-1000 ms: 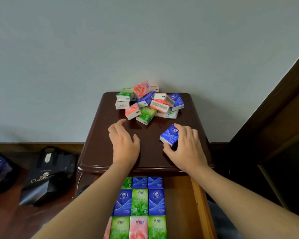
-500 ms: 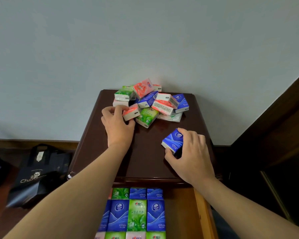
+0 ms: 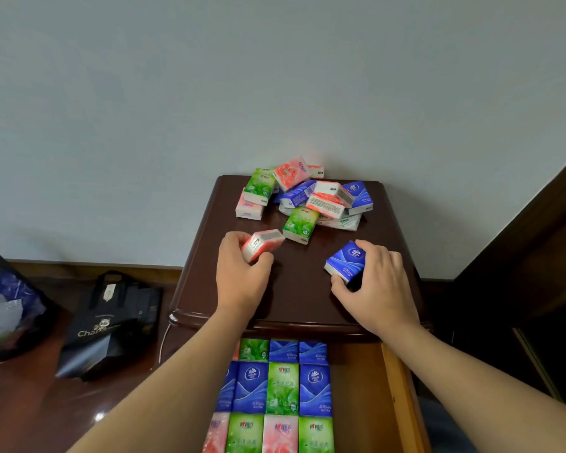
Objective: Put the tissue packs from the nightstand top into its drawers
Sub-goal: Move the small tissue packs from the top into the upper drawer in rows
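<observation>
My left hand [image 3: 242, 276] curls its fingers and thumb around a small red-and-white tissue pack [image 3: 262, 244], its barcoded end turned up, just above the dark brown glossy wooden nightstand top [image 3: 294, 289]. My right hand [image 3: 378, 286] pinches a blue tissue pack with white wave lines [image 3: 345, 262]; its white logo reads "Vinda", and the pack is tilted with one corner down near the wood. Behind both, against the pale wall, lies a loose heap of tissue packs [image 3: 304, 197] in green, pink-red and blue, some stacked aslant on others; a green pack with a leaf print [image 3: 300, 223] lies nearest my left hand, just beside the red-and-white one. Below the front edge, the open light-wood drawer [image 3: 396, 393] holds neat rows of packs [image 3: 275, 393], face up and touching: blue Vinda ones, green ones and pink ones with a red heart logo whose small print I cannot read. On the floor to the left slumps a black shopping bag [image 3: 111, 325] with pale lettering that begins "Cha".
</observation>
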Motion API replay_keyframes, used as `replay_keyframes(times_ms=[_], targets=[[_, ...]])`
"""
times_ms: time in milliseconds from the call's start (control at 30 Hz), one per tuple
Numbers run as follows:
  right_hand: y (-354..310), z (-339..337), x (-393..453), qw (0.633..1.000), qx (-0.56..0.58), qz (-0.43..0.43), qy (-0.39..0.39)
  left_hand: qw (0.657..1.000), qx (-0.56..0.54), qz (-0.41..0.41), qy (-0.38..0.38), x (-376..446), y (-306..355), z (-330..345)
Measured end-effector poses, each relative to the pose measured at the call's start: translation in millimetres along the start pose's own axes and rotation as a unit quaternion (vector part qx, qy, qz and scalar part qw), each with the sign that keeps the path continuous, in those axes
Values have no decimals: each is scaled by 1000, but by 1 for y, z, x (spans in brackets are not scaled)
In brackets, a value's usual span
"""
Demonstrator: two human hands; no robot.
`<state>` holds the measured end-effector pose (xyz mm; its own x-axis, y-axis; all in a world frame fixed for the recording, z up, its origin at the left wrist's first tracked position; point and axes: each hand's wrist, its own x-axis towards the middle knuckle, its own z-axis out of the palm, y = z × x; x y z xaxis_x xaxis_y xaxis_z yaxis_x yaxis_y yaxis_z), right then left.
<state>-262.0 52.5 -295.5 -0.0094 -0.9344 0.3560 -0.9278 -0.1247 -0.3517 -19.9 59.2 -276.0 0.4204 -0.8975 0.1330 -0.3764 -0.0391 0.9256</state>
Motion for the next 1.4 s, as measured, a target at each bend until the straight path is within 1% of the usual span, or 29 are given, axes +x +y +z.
replay_keyframes(times_ms=[100, 200, 267, 333, 433, 467, 500, 567, 600, 633, 667, 700, 733, 800, 833, 900, 967, 1033, 1167, 1267, 1400], targets=[[-1, -4, 0, 999, 44, -3, -11, 1000, -17, -21, 2, -30, 0, -12], [-1, -16, 0, 993, 100, 4, -63, 998, -58, -39, -10, -67, 4, -23], [-1, -29, -1, 983, 137, 17, -118, 995, -78, -57, -35, -89, 8, -30], [-2, -43, -10, 969, 192, 19, -153, 993, -83, -61, -52, -111, 9, -38], [-8, -64, -42, 949, 276, -5, -155, 990, -93, -90, -51, -148, 6, -46], [-10, -68, -57, 931, 325, 7, -166, 989, -95, -100, -50, -162, 3, -48], [-12, -72, -73, 901, 388, 37, -189, 989, -90, -105, -46, -174, 0, -49], [-13, -76, -106, 818, 505, 120, -246, 990, -75, -115, -44, -196, -9, -50], [-12, -75, -122, 788, 533, 156, -267, 989, -68, -122, -47, -205, -12, -50], [-10, -74, -137, 772, 541, 182, -280, 989, -58, -125, -52, -213, -16, -49], [-8, -72, -149, 763, 544, 200, -286, 990, -44, -121, -54, -220, -20, -48], [-6, -68, -159, 766, 534, 216, -284, 991, -28, -114, -58, -226, -23, -47], [-4, -64, -165, 780, 509, 236, -277, 992, -16, -106, -63, -231, -26, -46], [-2, -52, -168, 822, 424, 286, -249, 993, 4, -87, -78, -238, -29, -43], [-2, -46, -166, 837, 386, 310, -232, 993, 13, -76, -87, -240, -30, -41], [-4, -34, -161, 855, 332, 344, -201, 992, 24, -62, -104, -241, -31, -39], [-6, -21, -155, 882, 261, 346, -186, 992, 25, -60, -112, -240, -32, -38], [-5, -8, -149, 903, 188, 337, -188, 991, 19, -65, -114, -239, -33, -38], [-3, 11, -142, 911, 151, 326, -201, 991, -5, -69, -117, -238, -35, -40], [1, 19, -140, 921, 144, 306, -193, 990, -36, -71, -118, -239, -36, -42], [3, 25, -140, 921, 137, 307, -195, 987, -79, -92, -106, -238, -32, -44]])
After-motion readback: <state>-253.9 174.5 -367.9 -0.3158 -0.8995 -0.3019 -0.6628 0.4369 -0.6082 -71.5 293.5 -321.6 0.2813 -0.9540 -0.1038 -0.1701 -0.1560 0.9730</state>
